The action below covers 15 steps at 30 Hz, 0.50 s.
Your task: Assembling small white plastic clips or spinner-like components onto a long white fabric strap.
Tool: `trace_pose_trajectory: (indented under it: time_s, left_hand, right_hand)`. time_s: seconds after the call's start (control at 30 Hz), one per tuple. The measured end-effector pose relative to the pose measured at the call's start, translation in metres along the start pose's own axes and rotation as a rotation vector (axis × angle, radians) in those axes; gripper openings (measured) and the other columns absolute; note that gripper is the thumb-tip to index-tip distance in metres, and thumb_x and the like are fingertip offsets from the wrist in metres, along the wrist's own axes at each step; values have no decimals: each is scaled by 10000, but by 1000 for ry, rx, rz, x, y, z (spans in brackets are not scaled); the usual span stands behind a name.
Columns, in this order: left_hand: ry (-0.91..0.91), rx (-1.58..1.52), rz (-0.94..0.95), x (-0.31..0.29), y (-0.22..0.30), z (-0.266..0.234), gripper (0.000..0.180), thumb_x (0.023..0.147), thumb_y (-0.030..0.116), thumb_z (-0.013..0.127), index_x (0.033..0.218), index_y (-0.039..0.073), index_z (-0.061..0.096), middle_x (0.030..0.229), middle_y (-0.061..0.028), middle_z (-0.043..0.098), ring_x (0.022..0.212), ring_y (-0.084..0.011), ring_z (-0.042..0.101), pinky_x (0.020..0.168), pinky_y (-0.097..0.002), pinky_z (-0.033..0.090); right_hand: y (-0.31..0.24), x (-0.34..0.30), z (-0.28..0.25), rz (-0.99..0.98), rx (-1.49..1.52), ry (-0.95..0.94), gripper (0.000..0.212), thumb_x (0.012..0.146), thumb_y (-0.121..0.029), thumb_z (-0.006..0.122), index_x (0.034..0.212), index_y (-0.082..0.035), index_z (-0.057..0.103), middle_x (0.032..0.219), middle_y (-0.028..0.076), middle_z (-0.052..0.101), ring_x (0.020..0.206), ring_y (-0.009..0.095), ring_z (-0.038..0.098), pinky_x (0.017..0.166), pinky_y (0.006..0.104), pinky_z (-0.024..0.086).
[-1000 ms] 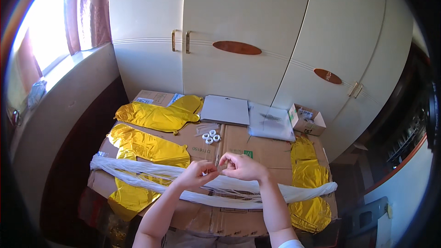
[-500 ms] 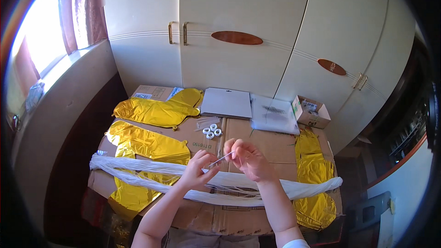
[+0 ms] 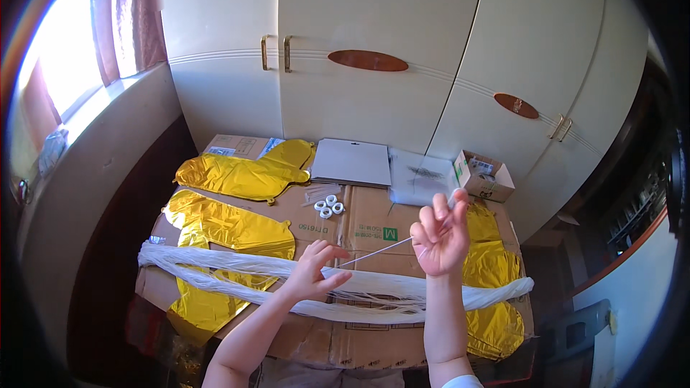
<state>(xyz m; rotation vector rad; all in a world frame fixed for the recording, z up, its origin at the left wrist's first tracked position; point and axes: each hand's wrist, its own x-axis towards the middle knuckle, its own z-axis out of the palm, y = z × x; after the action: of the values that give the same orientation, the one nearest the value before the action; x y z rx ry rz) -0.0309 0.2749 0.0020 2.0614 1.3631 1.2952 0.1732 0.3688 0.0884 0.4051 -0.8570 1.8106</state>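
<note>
A thin white string (image 3: 379, 251) is stretched straight between my two hands, above the middle of the table. Its left end runs into my left hand (image 3: 313, 271), between the thumb and the fingers; the inner fingers holding it are hidden. My right hand (image 3: 441, 238), raised higher with palm turned up and fingers curled, has the string at the left side of its palm. Below both hands lies a long skein of white string (image 3: 223, 262), spread sideways in a loop across the cardboard (image 3: 424, 251).
Gold foil balloons lie flat at left (image 3: 230, 223) and right (image 3: 492, 330). Farther back are several white ribbon rolls (image 3: 328, 207), a grey-white flat stack (image 3: 351, 163), clear plastic bags (image 3: 424, 179) and a small open box (image 3: 485, 176). A white cabinet (image 3: 374, 7) stands behind.
My right hand has moved right and up, away from my left, and its palm has turned upward. A longer length of string now spans the gap. My left hand has barely moved.
</note>
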Motion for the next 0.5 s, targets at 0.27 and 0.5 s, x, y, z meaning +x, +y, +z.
trace_pose_trajectory:
  time_s: [0.27,0.5]
  left_hand:
    - [111,-440,-94,0,-5,0,416,781,219,625,1118,10,500,1028,-99,497,1018,-183,474,850,-308,374]
    - [63,-1077,-232,-1,-1,0,173,844,106,571,997,27,549,929,-21,511,844,-114,512,744,-260,407]
  right_hand:
    - [47,-7,-11,751,-682,-45,213,934,-200,428,1045,-71,557,714,19,566,519,57,460,450,170,364]
    - [69,-17,-16,889,-602,-53,215,925,-215,454,1079,-103,554,691,-3,535,544,49,464,456,166,352]
